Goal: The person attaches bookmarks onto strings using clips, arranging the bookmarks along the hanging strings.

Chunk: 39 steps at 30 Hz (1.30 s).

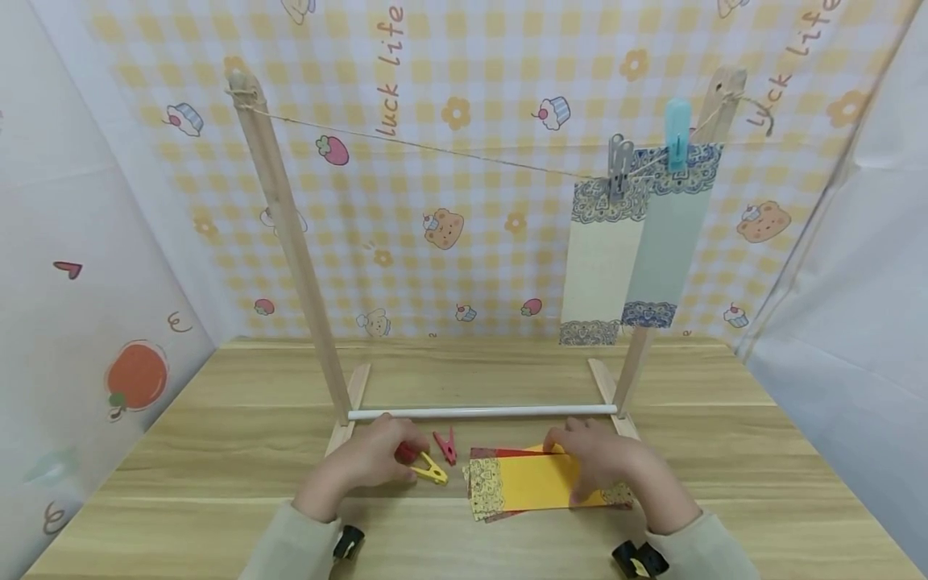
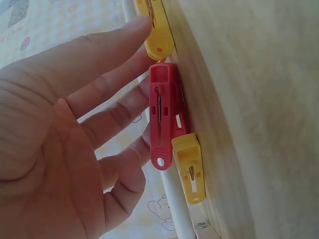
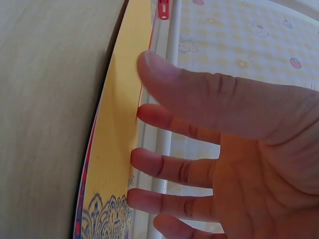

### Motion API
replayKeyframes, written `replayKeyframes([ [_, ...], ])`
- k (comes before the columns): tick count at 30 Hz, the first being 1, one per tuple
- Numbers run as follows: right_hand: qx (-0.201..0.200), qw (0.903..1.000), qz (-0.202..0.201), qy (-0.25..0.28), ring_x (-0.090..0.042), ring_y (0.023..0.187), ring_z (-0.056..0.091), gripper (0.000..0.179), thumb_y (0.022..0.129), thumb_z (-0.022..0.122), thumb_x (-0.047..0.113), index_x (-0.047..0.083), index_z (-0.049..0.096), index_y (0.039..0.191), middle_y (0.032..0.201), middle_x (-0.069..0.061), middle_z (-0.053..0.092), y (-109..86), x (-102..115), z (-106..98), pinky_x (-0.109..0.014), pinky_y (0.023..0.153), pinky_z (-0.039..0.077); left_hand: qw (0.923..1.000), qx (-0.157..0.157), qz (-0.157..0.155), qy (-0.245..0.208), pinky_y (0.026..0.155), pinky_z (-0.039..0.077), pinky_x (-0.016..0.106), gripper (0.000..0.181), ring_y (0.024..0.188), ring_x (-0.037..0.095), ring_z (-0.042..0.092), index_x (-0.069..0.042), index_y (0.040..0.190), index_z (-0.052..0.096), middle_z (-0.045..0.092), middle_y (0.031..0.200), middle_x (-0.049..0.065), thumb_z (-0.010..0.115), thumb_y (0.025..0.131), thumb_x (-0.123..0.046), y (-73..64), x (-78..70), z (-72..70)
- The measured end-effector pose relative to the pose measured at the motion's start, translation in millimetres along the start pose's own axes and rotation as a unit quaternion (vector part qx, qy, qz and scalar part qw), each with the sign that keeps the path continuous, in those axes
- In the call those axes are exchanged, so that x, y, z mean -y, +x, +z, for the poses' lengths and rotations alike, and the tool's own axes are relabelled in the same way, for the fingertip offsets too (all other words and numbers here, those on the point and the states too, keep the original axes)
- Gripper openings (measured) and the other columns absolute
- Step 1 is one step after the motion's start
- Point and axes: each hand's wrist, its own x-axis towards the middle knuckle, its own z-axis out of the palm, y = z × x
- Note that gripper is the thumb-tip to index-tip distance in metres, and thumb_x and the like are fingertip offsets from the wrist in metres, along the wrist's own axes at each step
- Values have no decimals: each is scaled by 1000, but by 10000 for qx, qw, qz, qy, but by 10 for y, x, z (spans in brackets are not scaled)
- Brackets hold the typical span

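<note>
Between the side edges of the tabletop (image 1: 210, 483), the left hand (image 1: 371, 456) is wide by a yellow clip (image 1: 433, 470); the right hand (image 1: 598, 453) spreads wide over a yellow card (image 1: 532, 483).

A fabric-lined tabletop booth; patterned cloth (image 1: 435, 278) backs a wood-grain table (image 1: 217, 451).

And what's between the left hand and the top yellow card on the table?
In the head view, a yellow clip and a pinkish-red clip lie between the left hand and the top yellow card.
</note>
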Motion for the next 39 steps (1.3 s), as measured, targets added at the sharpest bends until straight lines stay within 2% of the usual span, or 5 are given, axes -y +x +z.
replayKeyframes([
  [16,-23,9987,320,-399,-28,109,43,71,60,93,2,17,48,113,111,-4,50,-14,35,79,-51,95,46,9992,-111,-364,136,78,44,34,26,91,17,47,-12,91,71,60,88,-4,84,71,-3,0,4,52],
  [21,50,9985,447,-326,-30,109,42,70,61,92,1,17,47,112,112,-6,50,-12,50,83,-52,96,45,9997,-77,-243,30,79,45,32,24,92,16,49,-10,95,70,61,90,-3,83,75,-6,-7,19,24],
  [29,74,9986,428,-290,-30,108,41,69,62,92,2,16,47,112,109,-7,48,-10,27,76,-51,95,45,9977,-67,339,-581,77,57,31,30,85,20,67,3,107,68,70,94,7,79,80,-6,31,68,-48],
  [35,71,9982,457,-385,-29,106,44,69,61,94,4,16,48,111,108,-6,50,-10,21,71,-51,93,46,9973,-25,243,-690,71,53,24,28,83,15,65,0,109,68,71,94,5,78,84,-9,45,55,-75],
  [39,-36,9982,392,-456,-28,99,42,68,60,94,4,15,49,110,103,-6,48,-12,27,72,-48,85,46,9964,-74,253,-809,72,53,21,28,88,18,65,0,111,68,70,103,8,76,85,-7,30,39,-89],
])
